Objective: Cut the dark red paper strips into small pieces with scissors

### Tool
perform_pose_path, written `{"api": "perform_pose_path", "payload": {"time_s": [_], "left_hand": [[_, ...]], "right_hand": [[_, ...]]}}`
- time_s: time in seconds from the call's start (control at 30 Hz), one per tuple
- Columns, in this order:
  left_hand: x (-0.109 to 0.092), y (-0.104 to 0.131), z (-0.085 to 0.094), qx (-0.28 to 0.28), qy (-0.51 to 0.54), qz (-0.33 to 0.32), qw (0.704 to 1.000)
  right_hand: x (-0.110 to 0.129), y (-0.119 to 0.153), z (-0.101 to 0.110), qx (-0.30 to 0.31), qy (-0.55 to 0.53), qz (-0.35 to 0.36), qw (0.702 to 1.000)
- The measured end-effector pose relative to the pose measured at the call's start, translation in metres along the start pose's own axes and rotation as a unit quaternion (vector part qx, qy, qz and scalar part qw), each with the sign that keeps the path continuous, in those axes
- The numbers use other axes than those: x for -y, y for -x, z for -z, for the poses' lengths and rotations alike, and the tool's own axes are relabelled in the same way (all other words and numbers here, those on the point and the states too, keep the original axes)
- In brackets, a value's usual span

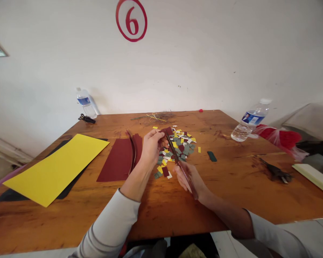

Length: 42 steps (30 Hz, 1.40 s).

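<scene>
My left hand (150, 148) pinches a small maroon paper strip (168, 130) above a heap of cut paper bits (187, 147) in yellow, white, grey-green and maroon. In my right hand (198, 180) is a long pair of dark scissors (174, 152), its blades pointing up and left to the strip. The fingers wrap round the handles, so the grip is partly hidden. Left of my left forearm lies a maroon paper sheet (114, 161), with curved maroon strips (132, 152) standing along its right side.
A yellow sheet (56, 168) overlaps a black one (66, 191) at left. Water bottles stand back left (86, 104) and right (249, 122). Pliers (277, 172), a dark green piece (212, 156) and a pale box (314, 179) lie right. Thin wires (161, 116) lie behind the heap.
</scene>
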State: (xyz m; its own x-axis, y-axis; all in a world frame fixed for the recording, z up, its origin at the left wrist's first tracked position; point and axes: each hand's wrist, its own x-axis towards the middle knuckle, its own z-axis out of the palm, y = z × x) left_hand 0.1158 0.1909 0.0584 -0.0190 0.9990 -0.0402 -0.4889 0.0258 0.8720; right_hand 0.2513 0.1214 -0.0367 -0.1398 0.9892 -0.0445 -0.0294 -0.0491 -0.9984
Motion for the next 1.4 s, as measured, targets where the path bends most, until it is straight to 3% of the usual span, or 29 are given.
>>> {"api": "perform_pose_path", "payload": {"time_s": [0.63,1.17,1.4], "left_hand": [[0.0028,-0.0001,0.0006,0.004,-0.026,-0.031,0.999],[0.0053,-0.0026,0.0042,0.02,-0.001,-0.007,1.0],[0.0056,-0.0041,0.0043,0.017,-0.009,-0.009,1.0]], "right_hand": [[0.0024,0.0013,0.0013,0.022,-0.008,0.026,0.999],[0.0044,0.0014,-0.0021,0.013,-0.04,-0.008,0.999],[-0.0002,0.0009,0.0027,0.049,-0.083,-0.019,0.995]]}}
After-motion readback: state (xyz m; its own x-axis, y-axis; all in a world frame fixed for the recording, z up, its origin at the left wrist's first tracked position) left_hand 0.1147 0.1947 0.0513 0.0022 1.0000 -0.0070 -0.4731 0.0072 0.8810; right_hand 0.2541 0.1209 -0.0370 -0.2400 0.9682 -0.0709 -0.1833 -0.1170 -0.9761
